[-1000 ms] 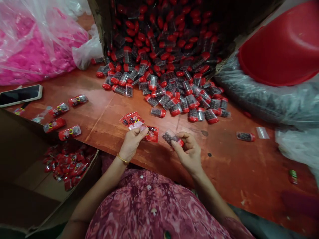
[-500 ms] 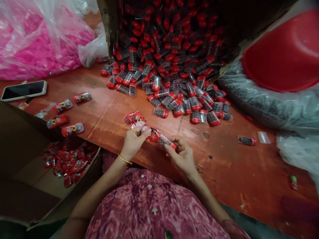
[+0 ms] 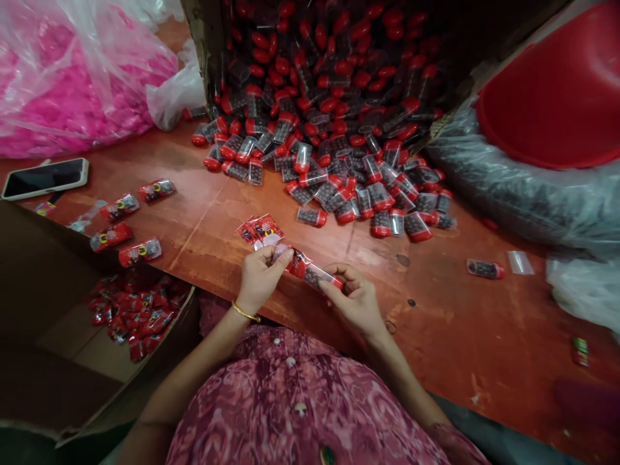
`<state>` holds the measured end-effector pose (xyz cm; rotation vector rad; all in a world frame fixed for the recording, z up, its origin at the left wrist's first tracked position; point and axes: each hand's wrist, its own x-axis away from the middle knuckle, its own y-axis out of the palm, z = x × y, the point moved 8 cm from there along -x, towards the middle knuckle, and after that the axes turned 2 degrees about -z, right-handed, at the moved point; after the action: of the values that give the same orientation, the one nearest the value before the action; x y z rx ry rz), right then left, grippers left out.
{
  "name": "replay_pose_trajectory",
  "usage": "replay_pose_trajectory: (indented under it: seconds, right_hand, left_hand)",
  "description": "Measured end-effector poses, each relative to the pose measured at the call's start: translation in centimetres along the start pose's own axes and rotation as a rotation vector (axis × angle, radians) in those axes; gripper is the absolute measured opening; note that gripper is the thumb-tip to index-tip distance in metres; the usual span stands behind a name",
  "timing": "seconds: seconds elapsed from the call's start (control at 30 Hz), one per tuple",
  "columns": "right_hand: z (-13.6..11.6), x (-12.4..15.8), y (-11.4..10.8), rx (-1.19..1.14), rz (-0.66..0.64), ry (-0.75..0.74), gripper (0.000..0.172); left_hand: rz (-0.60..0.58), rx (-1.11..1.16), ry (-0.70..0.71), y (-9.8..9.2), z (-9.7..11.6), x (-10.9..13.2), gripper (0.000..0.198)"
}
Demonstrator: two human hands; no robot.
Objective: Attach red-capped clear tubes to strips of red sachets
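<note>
My left hand (image 3: 261, 274) pinches a red printed sleeve (image 3: 297, 263) by its clear end. The sleeve's other end meets a clear tube with dark beads and a red cap (image 3: 314, 276); how far one sits inside the other is hard to tell. The fingers of my right hand (image 3: 356, 297) grip that tube near its red cap. Just beyond my left hand, a few flat red printed sleeves (image 3: 264, 230) lie overlapping on the table.
Many red-capped tubes (image 3: 339, 161) spill from a dark box at the back. Several wrapped tubes (image 3: 140, 252) lie left, above an open carton (image 3: 186, 310) of wrapped pieces. A phone (image 3: 46, 177), pink-filled bag (image 3: 72, 90) and red tub (image 3: 552, 97) stand around.
The view has shifted slightly, so things on the right appear farther right. Both hands keep their hold, with the sleeve and tube in nearly the same position.
</note>
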<state>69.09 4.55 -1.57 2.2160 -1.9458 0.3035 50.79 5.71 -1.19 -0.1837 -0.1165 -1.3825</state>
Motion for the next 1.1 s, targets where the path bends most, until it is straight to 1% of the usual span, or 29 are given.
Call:
replay_pose_trajectory:
  seconds: [0.07, 0.13, 0.2, 0.3, 0.37, 0.43, 0.5, 0.6, 0.7, 0.8, 0.87, 0.93, 1.03, 1.1]
  right_hand:
    - [-0.3, -0.1, 0.0, 0.016, -0.001, -0.028, 0.027]
    - [-0.2, -0.3, 0.2, 0.015, -0.043, -0.025, 0.025]
    - [-0.3, -0.4, 0.4, 0.026, -0.063, -0.053, 0.024]
    - [-0.8, -0.4, 0.2, 0.096, 0.010, -0.172, 0.022]
    - [-1.0, -0.4, 0.2, 0.116, 0.052, -0.213, 0.021]
    - [-0.8, -0.4, 0.4, 0.083, 0.056, -0.209, 0.020]
    - [-0.6, -0.5, 0.9, 0.029, 0.027, -0.185, 0.020]
    - [-0.4, -0.9, 1.9, -0.029, -0.023, -0.146, 0.021]
    - [-0.2, -1.5, 2.6, -0.065, -0.036, -0.124, 0.026]
    - [-0.2, -1.8, 3.2, -0.118, -0.107, -0.125, 0.037]
    - [-0.1, -1.9, 3.2, -0.134, -0.137, -0.126, 0.039]
    - [0.1, -2.1, 2.8, -0.117, -0.113, -0.119, 0.034]
    - [0.4, -2.5, 2.4, -0.100, -0.056, -0.110, 0.026]
    - [0.3, -2.8, 2.5, -0.108, -0.041, -0.120, 0.025]
  left_hand:
    - [0.026, -0.016, 0.028, 0.0, 0.3, 0.3, 0.034]
    - [0.051, -0.026, 0.053, -0.1, 0.6, 0.6, 0.030]
    - [0.057, -0.033, 0.065, 0.0, 0.8, 0.7, 0.025]
    - [0.052, -0.016, 0.052, 0.1, 0.6, 0.6, 0.021]
    - [0.054, 0.037, 0.026, 0.0, 0.2, 0.4, 0.022]
    - [0.057, 0.121, -0.016, 0.1, -0.4, 0.2, 0.023]
    - [0.049, 0.231, -0.086, 0.5, -1.3, 0.3, 0.029]
    - [-0.002, 0.387, -0.210, 1.9, -2.4, 0.6, 0.036]
    - [-0.032, 0.484, -0.280, 2.9, -2.6, 0.7, 0.039]
    - [0.045, 0.589, -0.336, 2.5, -2.7, 0.4, 0.043]
    - [0.082, 0.641, -0.356, 2.2, -2.8, 0.2, 0.044]
    - [0.038, 0.659, -0.375, 2.4, -2.9, 0.2, 0.043]
    - [-0.075, 0.667, -0.435, 3.5, -3.5, 0.8, 0.043]
    - [-0.079, 0.679, -0.465, 3.7, -4.0, 1.2, 0.044]
